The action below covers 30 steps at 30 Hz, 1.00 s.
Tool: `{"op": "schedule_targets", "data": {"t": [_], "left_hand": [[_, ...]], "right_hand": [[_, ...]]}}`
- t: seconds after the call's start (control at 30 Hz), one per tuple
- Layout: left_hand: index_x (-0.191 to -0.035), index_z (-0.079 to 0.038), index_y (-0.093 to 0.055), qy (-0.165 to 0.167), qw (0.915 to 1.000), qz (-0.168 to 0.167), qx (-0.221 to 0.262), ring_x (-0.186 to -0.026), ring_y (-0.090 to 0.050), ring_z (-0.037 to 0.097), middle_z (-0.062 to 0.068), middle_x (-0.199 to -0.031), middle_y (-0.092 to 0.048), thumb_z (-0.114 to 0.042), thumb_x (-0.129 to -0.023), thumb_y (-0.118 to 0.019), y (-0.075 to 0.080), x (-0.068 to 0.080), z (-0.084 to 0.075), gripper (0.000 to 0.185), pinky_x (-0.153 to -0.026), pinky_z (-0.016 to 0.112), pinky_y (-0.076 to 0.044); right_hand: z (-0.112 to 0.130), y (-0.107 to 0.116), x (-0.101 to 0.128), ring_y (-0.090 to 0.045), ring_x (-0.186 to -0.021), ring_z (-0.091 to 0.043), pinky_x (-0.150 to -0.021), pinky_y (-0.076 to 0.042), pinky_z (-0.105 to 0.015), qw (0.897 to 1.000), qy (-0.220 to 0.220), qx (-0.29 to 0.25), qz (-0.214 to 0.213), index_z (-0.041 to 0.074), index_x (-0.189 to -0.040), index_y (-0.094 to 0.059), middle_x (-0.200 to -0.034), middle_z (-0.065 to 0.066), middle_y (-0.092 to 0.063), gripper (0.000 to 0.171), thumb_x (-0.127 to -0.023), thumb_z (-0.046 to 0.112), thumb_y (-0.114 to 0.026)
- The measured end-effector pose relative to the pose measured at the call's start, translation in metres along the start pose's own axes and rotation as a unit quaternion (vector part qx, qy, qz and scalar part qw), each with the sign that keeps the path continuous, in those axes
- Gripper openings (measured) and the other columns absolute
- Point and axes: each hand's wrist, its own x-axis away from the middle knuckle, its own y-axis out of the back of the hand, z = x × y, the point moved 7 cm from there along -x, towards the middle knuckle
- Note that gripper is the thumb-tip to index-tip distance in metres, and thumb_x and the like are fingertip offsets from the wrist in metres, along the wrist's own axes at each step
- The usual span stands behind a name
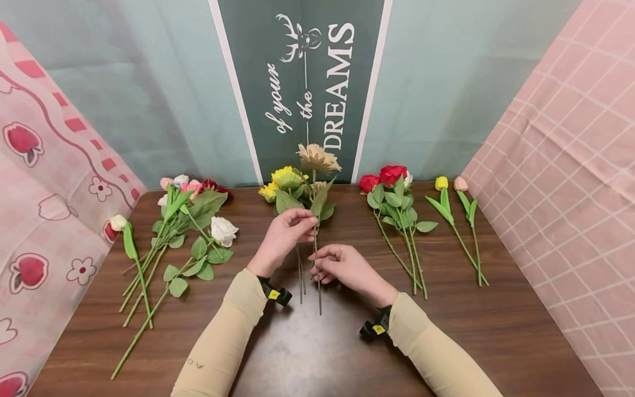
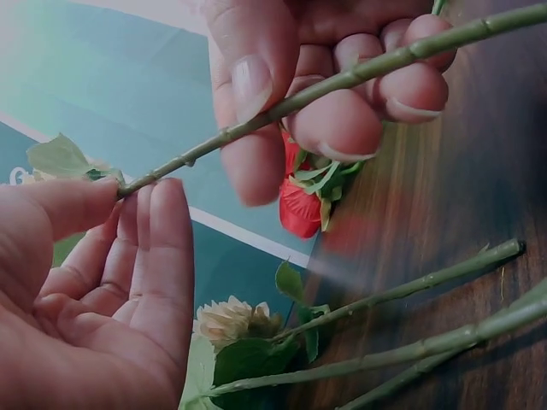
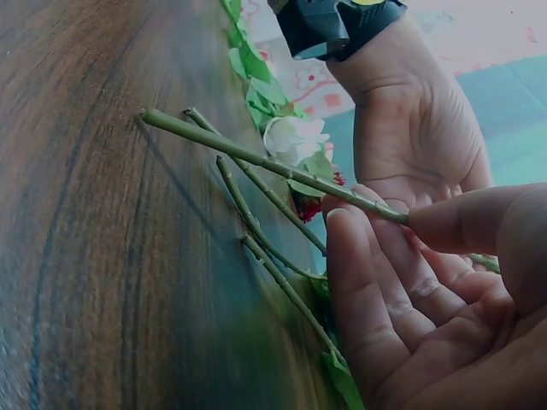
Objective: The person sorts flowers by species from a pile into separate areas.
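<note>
A cream flower (image 1: 319, 159) with layered petals stands upright on a long stem between my hands. My left hand (image 1: 281, 238) pinches the stem just under its leaf. Lower down, my right hand (image 1: 350, 270) pinches the same stem between thumb and fingers, as the right wrist view shows with the stem (image 3: 282, 166). Behind them on the table lie yellow flowers (image 1: 288, 177) with green leaves and a second cream flower (image 2: 235, 322), their stems pointing toward me and partly hidden by my left hand.
Roses, tulips and other flowers lie in a pile at left, with a white rose (image 1: 224, 231) and a white tulip (image 1: 118, 223). Red roses (image 1: 393, 175) lie right of centre. Farther right are a yellow tulip (image 1: 441, 183) and a pink tulip (image 1: 461, 183). Cloths surround the wooden table (image 1: 307, 358).
</note>
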Motion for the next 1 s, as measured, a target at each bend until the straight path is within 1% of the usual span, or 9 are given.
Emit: {"op": "schedule_targets", "data": {"t": [0.07,0.23,0.33,0.47,0.53,0.6,0.77,0.9,1.0], "left_hand": [[-0.117,0.003,-0.064,0.001,0.9999,0.008,-0.006,-0.087,-0.069,0.025,0.015,-0.104,-0.07,-0.011,-0.098,-0.07,-0.0014,0.0004,-0.0009,0.025,-0.08,0.035,-0.062],[-0.121,0.009,-0.062,0.001,0.9995,0.018,-0.028,-0.09,-0.07,0.029,0.02,-0.108,-0.07,-0.01,-0.096,-0.072,-0.0043,0.001,-0.0003,0.033,-0.082,0.037,-0.061],[-0.118,0.007,-0.064,0.003,0.9993,0.012,-0.034,-0.085,-0.07,0.021,0.022,-0.108,-0.07,-0.011,-0.096,-0.073,-0.0049,0.0012,0.0007,0.03,-0.08,0.036,-0.062],[-0.115,0.004,-0.067,0.005,0.9991,0.009,-0.042,-0.086,-0.07,0.019,0.028,-0.113,-0.069,-0.011,-0.096,-0.072,-0.0064,0.0018,0.001,0.025,-0.078,0.035,-0.062],[-0.115,0.005,-0.067,0.005,0.9988,0.01,-0.048,-0.087,-0.07,0.019,0.031,-0.115,-0.068,-0.011,-0.097,-0.071,-0.0074,0.0021,0.0013,0.025,-0.078,0.035,-0.062],[-0.116,0.005,-0.068,0.008,0.9985,0.008,-0.054,-0.087,-0.07,0.019,0.029,-0.113,-0.069,-0.01,-0.097,-0.07,-0.0081,0.0029,0.0017,0.024,-0.078,0.035,-0.062],[-0.112,0.001,-0.071,0.023,0.9971,0.01,-0.072,-0.082,-0.07,0.02,0.017,-0.103,-0.072,-0.012,-0.095,-0.073,-0.0089,0.0042,0.0047,0.021,-0.076,0.034,-0.062],[-0.11,0.001,-0.07,0.017,0.9968,0.015,-0.076,-0.08,-0.07,0.02,0.025,-0.105,-0.07,-0.013,-0.096,-0.073,-0.0072,0.0032,0.0042,0.02,-0.074,0.034,-0.062],[-0.11,0.002,-0.069,0.009,0.997,0.0,-0.076,-0.079,-0.07,0.019,0.026,-0.104,-0.07,-0.011,-0.096,-0.072,-0.0001,0.0024,0.0011,0.019,-0.072,0.033,-0.062]], "right_hand": [[-0.0005,0.0008,0.0,-0.074,-0.08,-0.027,-0.072,-0.063,-0.042,1.0,-0.002,-0.005,-0.007,-0.015,-0.12,-0.063,-0.099,-0.031,-0.071,0.029,-0.101,0.008,-0.06],[-0.0043,0.0015,-0.0009,-0.073,-0.075,-0.024,-0.07,-0.063,-0.04,1.0,-0.001,-0.006,-0.021,-0.015,-0.117,-0.063,-0.097,-0.03,-0.071,0.028,-0.1,0.007,-0.062],[-0.0057,0.0009,-0.0012,-0.072,-0.073,-0.022,-0.069,-0.063,-0.039,1.0,0.0,-0.009,-0.025,-0.015,-0.115,-0.064,-0.095,-0.029,-0.071,0.027,-0.1,0.008,-0.063],[-0.0066,0.0007,-0.0011,-0.071,-0.072,-0.02,-0.069,-0.063,-0.039,0.999,-0.009,-0.016,-0.03,-0.015,-0.113,-0.064,-0.094,-0.028,-0.071,0.027,-0.099,0.008,-0.065],[-0.0072,0.0004,-0.0011,-0.071,-0.071,-0.02,-0.068,-0.063,-0.039,0.999,-0.011,-0.019,-0.03,-0.015,-0.112,-0.063,-0.093,-0.028,-0.071,0.027,-0.098,0.008,-0.065],[-0.0081,0.0004,-0.0012,-0.071,-0.07,-0.02,-0.069,-0.063,-0.04,0.999,-0.011,-0.02,-0.031,-0.015,-0.111,-0.063,-0.092,-0.028,-0.071,0.026,-0.098,0.007,-0.065],[-0.0074,0.0017,-0.0013,-0.07,-0.07,-0.02,-0.069,-0.063,-0.043,0.999,-0.001,-0.015,-0.039,-0.012,-0.106,-0.064,-0.09,-0.027,-0.071,0.021,-0.098,0.006,-0.066],[-0.0075,0.0028,-0.0029,-0.071,-0.07,-0.021,-0.069,-0.063,-0.043,0.999,0.006,-0.005,-0.047,-0.009,-0.106,-0.065,-0.087,-0.023,-0.071,0.019,-0.099,0.008,-0.066],[-0.0045,0.0046,-0.0035,-0.072,-0.072,-0.028,-0.069,-0.063,-0.044,0.998,0.014,0.012,-0.055,-0.008,-0.11,-0.066,-0.086,-0.018,-0.072,0.023,-0.1,0.013,-0.066]]}}
